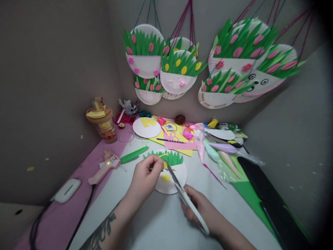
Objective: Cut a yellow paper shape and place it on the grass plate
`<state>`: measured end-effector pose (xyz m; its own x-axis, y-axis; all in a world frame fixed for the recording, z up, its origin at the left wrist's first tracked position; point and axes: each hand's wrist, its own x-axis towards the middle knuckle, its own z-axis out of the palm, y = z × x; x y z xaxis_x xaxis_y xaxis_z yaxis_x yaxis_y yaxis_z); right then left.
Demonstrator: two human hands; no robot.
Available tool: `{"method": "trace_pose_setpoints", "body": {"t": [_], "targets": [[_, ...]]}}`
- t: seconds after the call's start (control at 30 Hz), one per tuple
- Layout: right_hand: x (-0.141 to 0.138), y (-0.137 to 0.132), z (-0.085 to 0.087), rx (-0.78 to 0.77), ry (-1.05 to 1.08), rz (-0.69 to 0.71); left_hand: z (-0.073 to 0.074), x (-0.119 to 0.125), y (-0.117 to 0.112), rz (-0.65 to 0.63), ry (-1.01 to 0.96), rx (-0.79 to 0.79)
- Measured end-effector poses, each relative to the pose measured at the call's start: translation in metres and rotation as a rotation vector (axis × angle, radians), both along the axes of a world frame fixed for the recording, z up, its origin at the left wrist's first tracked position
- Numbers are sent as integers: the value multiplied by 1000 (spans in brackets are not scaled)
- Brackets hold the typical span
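Observation:
My left hand is closed in a pinch on a small piece of yellow paper. Wrapped in the fingers of my right hand are white-handled scissors, whose blades point up and left to the yellow paper. Whether the blades are fully closed is hard to tell. Beneath both hands lies a white paper plate with a fringe of green paper grass across its upper part. A loose yellow scrap rests on the plate, and my left hand hides part of its left side.
A pink glue gun with a cord lies left, beside green paper strips. Behind are a lidded cup, another white plate and coloured paper. Piping bags lie right. Decorated paper plates hang on the wall.

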<state>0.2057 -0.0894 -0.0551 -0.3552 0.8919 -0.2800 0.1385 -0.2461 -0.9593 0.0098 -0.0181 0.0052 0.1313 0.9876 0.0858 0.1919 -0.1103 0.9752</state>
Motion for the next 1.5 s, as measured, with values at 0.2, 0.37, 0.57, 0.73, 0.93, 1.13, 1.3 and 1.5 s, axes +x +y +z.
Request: {"method": "trace_pose_setpoints", "body": {"t": [0.2, 0.37, 0.57, 0.73, 0.93, 1.13, 1.3, 1.5], "targets": [[0, 0, -1, -2, -9, -20, 1, 7, -3, -29, -6, -59], [-2, 0, 4, -1, 26, -5, 0, 7, -4, -62, 10, -65], [-2, 0, 5, -11, 15, -6, 0, 6, -4, -49, 16, -61], [-1, 0, 5, -7, -15, -2, 2, 6, -3, -19, 11, -55], [-2, 0, 5, -21, -7, -10, 2, 4, -1, -53, 31, -55], [-2, 1, 9, -15, 0, 2, 1, 1, -2, -60, 53, -51], [-1, 1, 7, -17, -4, 11, 1, 1, -1, -49, 43, -43], [0, -1, 1, -13, -19, -7, 2, 0, 0, -44, 42, -40]]}}
